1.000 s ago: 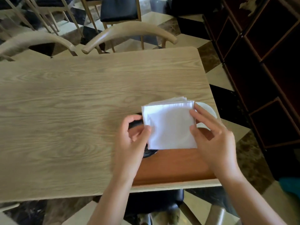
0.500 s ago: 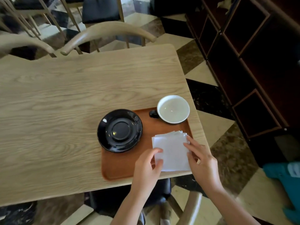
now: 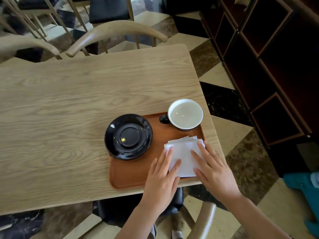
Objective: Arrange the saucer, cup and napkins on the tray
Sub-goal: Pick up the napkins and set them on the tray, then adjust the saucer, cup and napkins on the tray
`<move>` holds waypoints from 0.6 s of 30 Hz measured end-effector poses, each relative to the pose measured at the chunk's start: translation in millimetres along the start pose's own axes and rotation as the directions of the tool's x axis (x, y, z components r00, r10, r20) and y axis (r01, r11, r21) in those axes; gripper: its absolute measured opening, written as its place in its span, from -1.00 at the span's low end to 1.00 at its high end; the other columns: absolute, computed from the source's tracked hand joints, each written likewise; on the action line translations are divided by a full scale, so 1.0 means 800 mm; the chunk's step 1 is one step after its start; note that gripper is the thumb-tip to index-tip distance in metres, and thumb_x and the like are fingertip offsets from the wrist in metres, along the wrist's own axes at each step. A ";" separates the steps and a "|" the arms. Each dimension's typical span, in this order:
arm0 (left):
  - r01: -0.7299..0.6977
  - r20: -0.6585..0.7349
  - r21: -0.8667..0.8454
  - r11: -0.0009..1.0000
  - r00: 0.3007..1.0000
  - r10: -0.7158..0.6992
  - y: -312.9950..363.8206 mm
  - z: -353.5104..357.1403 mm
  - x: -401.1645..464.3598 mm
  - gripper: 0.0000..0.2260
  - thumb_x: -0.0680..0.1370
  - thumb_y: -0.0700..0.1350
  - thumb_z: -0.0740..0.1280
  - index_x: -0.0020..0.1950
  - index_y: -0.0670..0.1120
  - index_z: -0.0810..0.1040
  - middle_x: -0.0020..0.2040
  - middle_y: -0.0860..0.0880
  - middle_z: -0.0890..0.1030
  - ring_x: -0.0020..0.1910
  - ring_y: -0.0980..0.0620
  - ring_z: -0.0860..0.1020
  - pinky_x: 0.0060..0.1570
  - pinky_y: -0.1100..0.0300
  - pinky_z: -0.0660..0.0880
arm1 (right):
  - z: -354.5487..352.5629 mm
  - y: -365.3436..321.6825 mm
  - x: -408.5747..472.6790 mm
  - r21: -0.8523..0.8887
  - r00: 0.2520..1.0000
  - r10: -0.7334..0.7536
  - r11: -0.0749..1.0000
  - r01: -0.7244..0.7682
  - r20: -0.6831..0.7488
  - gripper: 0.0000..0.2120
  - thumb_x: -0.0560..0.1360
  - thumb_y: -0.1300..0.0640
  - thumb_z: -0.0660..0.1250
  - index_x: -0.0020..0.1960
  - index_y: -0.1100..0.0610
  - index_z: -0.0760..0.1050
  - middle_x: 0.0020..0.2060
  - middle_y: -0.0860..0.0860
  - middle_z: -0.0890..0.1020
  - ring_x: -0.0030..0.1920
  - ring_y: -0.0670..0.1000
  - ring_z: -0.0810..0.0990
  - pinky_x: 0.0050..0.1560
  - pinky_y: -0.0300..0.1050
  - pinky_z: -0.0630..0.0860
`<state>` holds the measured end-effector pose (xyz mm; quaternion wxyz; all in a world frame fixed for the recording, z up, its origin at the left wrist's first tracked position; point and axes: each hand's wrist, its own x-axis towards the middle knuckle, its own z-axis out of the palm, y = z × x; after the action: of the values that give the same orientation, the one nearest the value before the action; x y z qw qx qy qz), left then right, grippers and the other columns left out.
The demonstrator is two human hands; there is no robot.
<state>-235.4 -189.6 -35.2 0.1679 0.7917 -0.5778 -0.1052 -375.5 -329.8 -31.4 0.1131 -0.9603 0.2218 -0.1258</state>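
Note:
A brown tray (image 3: 131, 176) lies at the table's near right corner. On its left part sits a black saucer (image 3: 128, 136), overhanging the tray's left edge. A cup (image 3: 185, 114), white inside with a dark handle pointing left, stands at the tray's far right corner. A stack of white napkins (image 3: 184, 154) lies flat on the tray's near right part. My left hand (image 3: 162, 176) rests flat on the stack's left side, fingers spread. My right hand (image 3: 212, 169) presses flat on its right side.
The light wooden table (image 3: 69, 118) stretches left and away. Curved wooden chair backs (image 3: 117, 30) stand at the far edge. A dark shelf unit (image 3: 267, 66) lines the right side. A chair (image 3: 200, 219) is below the near edge. A teal object (image 3: 305, 185) lies on the floor.
The napkins were held up in front of the tray, then lowered onto its near right part. Both hands went from pinching the stack to lying flat on it.

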 end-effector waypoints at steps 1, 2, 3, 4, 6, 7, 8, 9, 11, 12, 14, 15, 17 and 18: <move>-0.012 0.042 0.036 0.999 0.999 0.010 0.001 0.002 -0.003 -0.60 0.57 0.02 0.12 0.40 0.01 0.31 0.51 -0.16 0.15 0.49 -0.10 0.08 0.36 -0.07 0.24 | 0.000 0.004 -0.001 -0.017 0.998 -0.039 0.999 0.040 0.054 -0.57 0.52 0.00 0.17 0.28 0.20 0.46 0.34 0.19 0.41 0.37 0.21 0.32 0.30 0.15 0.34; -0.013 0.080 0.065 0.998 0.997 0.008 0.001 0.003 -0.006 -0.57 0.57 0.08 0.06 0.44 0.03 0.24 0.52 -0.14 0.13 0.49 -0.08 0.07 0.36 -0.09 0.24 | 0.000 0.008 -0.001 -0.026 0.993 -0.066 0.997 0.069 0.103 -0.53 0.52 -0.06 0.12 0.31 0.19 0.43 0.35 0.18 0.41 0.38 0.18 0.30 0.30 0.18 0.33; -0.010 0.111 0.087 0.996 0.994 0.000 0.002 0.004 -0.008 -0.54 0.57 0.12 0.02 0.46 0.05 0.18 0.53 -0.13 0.12 0.49 -0.08 0.05 0.36 -0.11 0.25 | 0.000 0.012 -0.001 -0.024 0.986 -0.083 0.996 0.087 0.144 -0.51 0.52 -0.08 0.10 0.33 0.17 0.41 0.35 0.17 0.42 0.38 0.17 0.30 0.30 0.20 0.34; -0.009 0.136 0.102 0.995 0.991 -0.005 0.001 0.005 -0.010 -0.51 0.56 0.16 0.01 0.48 0.07 0.13 0.53 -0.14 0.10 0.50 -0.08 0.03 0.36 -0.13 0.24 | -0.001 0.015 0.000 -0.017 0.981 -0.087 0.996 0.091 0.175 -0.51 0.52 -0.08 0.09 0.34 0.16 0.40 0.35 0.16 0.41 0.39 0.16 0.29 0.30 0.21 0.35; -0.023 0.173 0.132 0.991 0.985 0.000 0.000 0.007 -0.012 -0.49 0.55 0.19 -0.01 0.49 0.12 0.06 0.53 -0.15 0.07 0.50 -0.10 -0.01 0.37 -0.15 0.19 | -0.002 0.018 0.003 -0.006 0.973 -0.079 0.997 0.083 0.215 -0.53 0.53 -0.06 0.06 0.36 0.13 0.38 0.38 0.14 0.39 0.40 0.14 0.28 0.32 0.19 0.34; -0.031 0.187 0.148 0.988 0.982 0.002 0.000 0.007 -0.013 -0.48 0.54 0.20 -0.02 0.49 0.14 0.03 0.53 -0.15 0.06 0.50 -0.11 -0.02 0.37 -0.16 0.16 | -0.003 0.019 0.005 -0.010 0.971 -0.076 0.997 0.081 0.227 -0.53 0.54 -0.05 0.05 0.36 0.12 0.38 0.38 0.13 0.38 0.40 0.14 0.27 0.33 0.18 0.33; -0.034 0.199 0.161 0.986 0.980 0.002 -0.001 0.008 -0.013 -0.48 0.54 0.21 -0.02 0.49 0.16 0.01 0.53 -0.16 0.05 0.50 -0.11 -0.02 0.38 -0.17 0.15 | -0.004 0.019 0.006 -0.017 0.969 -0.073 0.997 0.079 0.237 -0.53 0.54 -0.05 0.05 0.37 0.12 0.37 0.39 0.13 0.38 0.41 0.13 0.27 0.33 0.18 0.33; -0.036 0.206 0.171 0.985 0.978 0.000 -0.001 0.008 -0.014 -0.47 0.54 0.22 -0.03 0.49 0.16 0.00 0.53 -0.16 0.06 0.50 -0.12 -0.01 0.38 -0.17 0.15 | -0.005 0.018 0.007 -0.024 0.967 -0.069 0.997 0.077 0.246 -0.53 0.54 -0.05 0.04 0.37 0.11 0.36 0.39 0.12 0.37 0.41 0.13 0.27 0.33 0.18 0.33; -0.036 0.217 0.181 0.983 0.976 -0.004 0.000 0.006 -0.013 -0.47 0.54 0.24 -0.05 0.49 0.17 -0.01 0.53 -0.17 0.06 0.50 -0.13 0.00 0.37 -0.19 0.15 | -0.005 0.017 0.006 -0.050 0.960 -0.053 0.996 0.069 0.276 -0.51 0.55 -0.06 0.01 0.41 0.09 0.31 0.42 0.11 0.33 0.43 0.12 0.22 0.36 0.18 0.28; -0.040 0.220 0.184 0.982 0.975 -0.002 0.000 0.005 -0.012 -0.48 0.54 0.24 -0.05 0.49 0.17 -0.01 0.53 -0.17 0.06 0.50 -0.13 -0.01 0.37 -0.19 0.15 | -0.004 0.016 0.003 -0.075 0.955 -0.037 0.995 0.062 0.295 -0.50 0.56 -0.07 -0.02 0.43 0.08 0.26 0.44 0.10 0.29 0.45 0.11 0.17 0.39 0.17 0.23; -0.051 0.221 0.183 0.982 0.975 0.009 0.000 0.004 -0.012 -0.48 0.54 0.23 -0.04 0.49 0.17 -0.01 0.53 -0.17 0.05 0.50 -0.13 -0.02 0.37 -0.19 0.14 | -0.001 0.013 -0.003 -0.124 0.946 -0.002 0.991 0.044 0.325 -0.49 0.57 -0.08 -0.08 0.47 0.05 0.16 0.48 0.08 0.19 0.48 0.09 0.08 0.48 0.09 0.05; -0.057 0.221 0.180 0.982 0.975 0.016 -0.001 0.004 -0.012 -0.48 0.54 0.22 -0.04 0.49 0.17 -0.01 0.53 -0.17 0.04 0.50 -0.13 -0.04 0.37 -0.19 0.14 | 0.001 0.011 -0.005 -0.138 0.942 0.014 0.990 0.034 0.336 -0.49 0.57 -0.07 -0.10 0.48 0.05 0.12 0.49 0.08 0.15 0.48 0.08 0.04 0.49 0.05 -0.05; -0.064 0.226 0.179 0.982 0.974 0.023 -0.001 0.004 -0.013 -0.48 0.54 0.22 -0.02 0.49 0.17 -0.01 0.54 -0.18 0.03 0.50 -0.13 -0.05 0.37 -0.19 0.12 | 0.001 0.007 -0.006 -0.156 0.936 0.040 0.988 0.016 0.350 -0.49 0.57 -0.06 -0.11 0.48 0.06 0.11 0.49 0.09 0.15 0.48 0.09 0.03 0.43 -0.01 -0.15; -0.064 0.228 0.181 0.981 0.973 0.021 -0.001 0.003 -0.013 -0.48 0.53 0.22 -0.02 0.48 0.17 0.00 0.54 -0.18 0.04 0.50 -0.13 -0.04 0.37 -0.18 0.12 | 0.001 0.004 -0.006 -0.166 0.933 0.052 0.986 0.008 0.355 -0.49 0.57 -0.05 -0.11 0.48 0.07 0.13 0.48 0.09 0.17 0.48 0.10 0.04 0.42 -0.01 -0.16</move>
<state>-239.0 -180.2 -38.0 0.0284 0.7744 -0.6173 -0.1356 -380.9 -330.4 -34.1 0.0734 -0.9706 0.2178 0.0711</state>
